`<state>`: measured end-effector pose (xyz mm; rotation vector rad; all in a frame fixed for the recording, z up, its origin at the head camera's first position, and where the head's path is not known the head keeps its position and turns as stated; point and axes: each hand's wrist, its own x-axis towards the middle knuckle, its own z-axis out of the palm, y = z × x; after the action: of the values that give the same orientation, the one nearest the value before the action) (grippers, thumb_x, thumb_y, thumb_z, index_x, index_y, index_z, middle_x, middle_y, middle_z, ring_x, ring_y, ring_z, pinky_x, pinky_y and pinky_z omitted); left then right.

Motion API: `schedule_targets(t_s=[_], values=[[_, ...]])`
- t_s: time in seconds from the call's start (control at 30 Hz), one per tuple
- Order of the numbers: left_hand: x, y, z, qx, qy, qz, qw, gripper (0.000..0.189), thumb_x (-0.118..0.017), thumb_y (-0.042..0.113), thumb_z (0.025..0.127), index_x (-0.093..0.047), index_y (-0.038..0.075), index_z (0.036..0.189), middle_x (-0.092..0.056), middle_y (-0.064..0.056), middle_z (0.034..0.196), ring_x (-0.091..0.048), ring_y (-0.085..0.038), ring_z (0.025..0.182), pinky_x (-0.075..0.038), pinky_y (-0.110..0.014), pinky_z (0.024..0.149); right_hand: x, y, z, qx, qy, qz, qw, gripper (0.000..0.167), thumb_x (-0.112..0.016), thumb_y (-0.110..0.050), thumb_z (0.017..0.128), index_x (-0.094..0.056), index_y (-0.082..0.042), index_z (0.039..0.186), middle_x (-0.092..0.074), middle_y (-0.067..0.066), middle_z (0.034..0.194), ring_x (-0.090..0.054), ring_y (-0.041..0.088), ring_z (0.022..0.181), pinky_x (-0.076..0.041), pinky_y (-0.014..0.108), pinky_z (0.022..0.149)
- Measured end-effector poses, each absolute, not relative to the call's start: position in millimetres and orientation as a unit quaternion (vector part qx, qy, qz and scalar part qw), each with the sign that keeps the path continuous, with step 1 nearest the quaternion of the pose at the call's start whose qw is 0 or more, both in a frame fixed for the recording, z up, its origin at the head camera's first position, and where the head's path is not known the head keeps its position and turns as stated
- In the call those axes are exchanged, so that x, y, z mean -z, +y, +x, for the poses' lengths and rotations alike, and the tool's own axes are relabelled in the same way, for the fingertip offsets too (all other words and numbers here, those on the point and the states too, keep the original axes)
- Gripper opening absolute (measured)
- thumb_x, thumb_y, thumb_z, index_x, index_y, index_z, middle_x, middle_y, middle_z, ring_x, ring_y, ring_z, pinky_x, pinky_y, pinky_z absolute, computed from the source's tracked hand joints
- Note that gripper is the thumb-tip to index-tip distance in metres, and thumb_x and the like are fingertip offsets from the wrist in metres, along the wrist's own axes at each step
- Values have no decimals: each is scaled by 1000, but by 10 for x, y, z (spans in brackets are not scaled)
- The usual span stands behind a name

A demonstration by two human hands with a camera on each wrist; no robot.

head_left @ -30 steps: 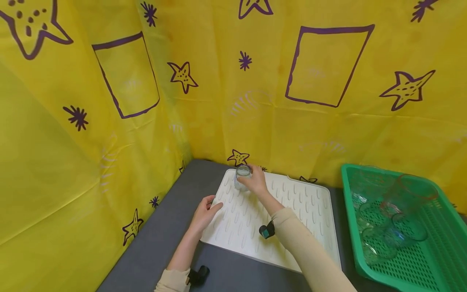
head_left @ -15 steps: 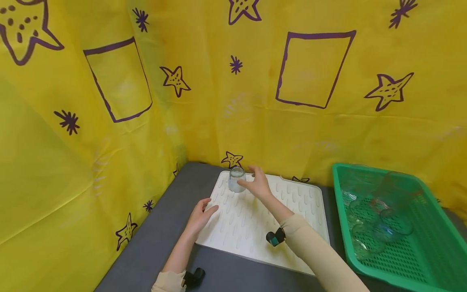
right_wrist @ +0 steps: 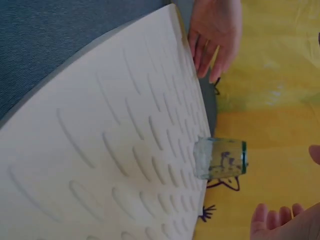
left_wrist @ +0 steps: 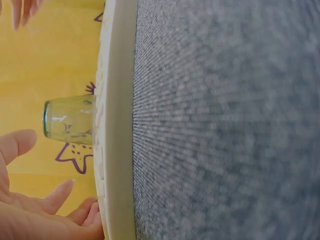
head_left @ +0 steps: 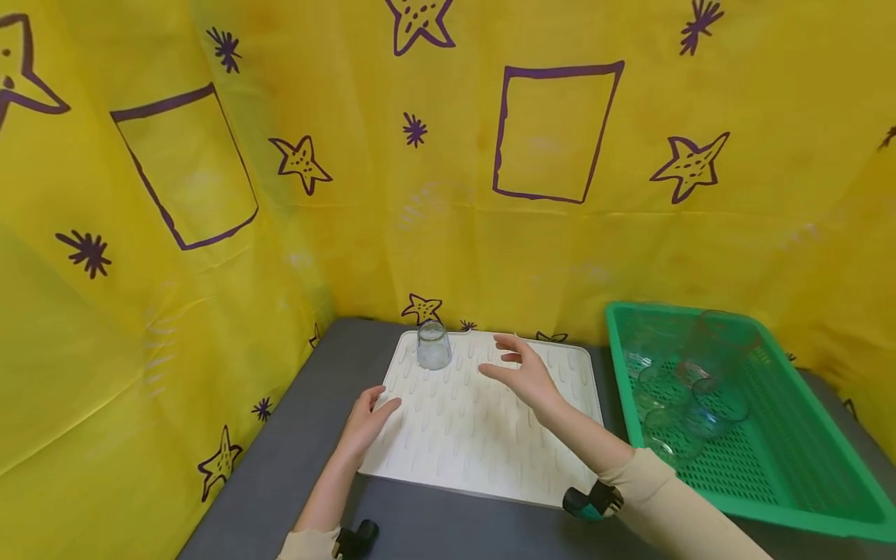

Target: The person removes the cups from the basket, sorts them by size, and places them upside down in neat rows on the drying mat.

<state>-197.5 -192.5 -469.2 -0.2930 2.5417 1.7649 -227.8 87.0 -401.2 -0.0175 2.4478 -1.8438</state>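
**Glass stands upside down on white mat, both hands off it**

The clear glass sits near the mat's far left corner, its wider mouth against the ridged surface. To its right, the right hand hangs over the mat, thumb and fingers spread well apart, holding nothing. The left hand is at the mat's left edge, fingers loosely parted and gripping nothing; whether they touch the edge I cannot tell. Right of the mat, a green basket holds several drinking glasses. Yellow cloth with purple stars hangs behind the dark table.
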Motion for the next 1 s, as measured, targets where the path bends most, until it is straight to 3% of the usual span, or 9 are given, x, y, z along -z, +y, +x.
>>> schedule_targets(t_s=[0.17, 0.73, 1.0], values=[[4701, -1907, -1955, -562, 820, -101, 23, 61, -63, 26, 94, -40, -6, 140, -34, -29, 145, -30, -44, 136, -27, -56, 110, 3935, 1174, -2067, 588, 807, -12, 45, 67, -78, -27, 83, -48, -16, 142, -49, 9, 139, -45, 31, 123, -46, 48, 93], [4669, -1879, -1962, -534, 839, -98, 41, 62, -61, 29, 95, -38, -6, 141, -27, -32, 146, -25, -46, 137, -24, -58, 110, 3753, 2256, -1468, 555, 831, -10, -19, 68, -71, -34, 90, -39, -13, 146, -41, 7, 145, -40, 28, 126, -44, 44, 93], [4657, -1864, -1950, -531, 841, -95, 47, 62, -61, 28, 96, -38, -6, 141, -26, -32, 146, -24, -46, 137, -23, -58, 110, 3822, 2701, -1277, 540, 841, 0, -26, 66, -67, -36, 93, -37, -13, 147, -38, 9, 145, -40, 27, 123, -49, 29, 84]])
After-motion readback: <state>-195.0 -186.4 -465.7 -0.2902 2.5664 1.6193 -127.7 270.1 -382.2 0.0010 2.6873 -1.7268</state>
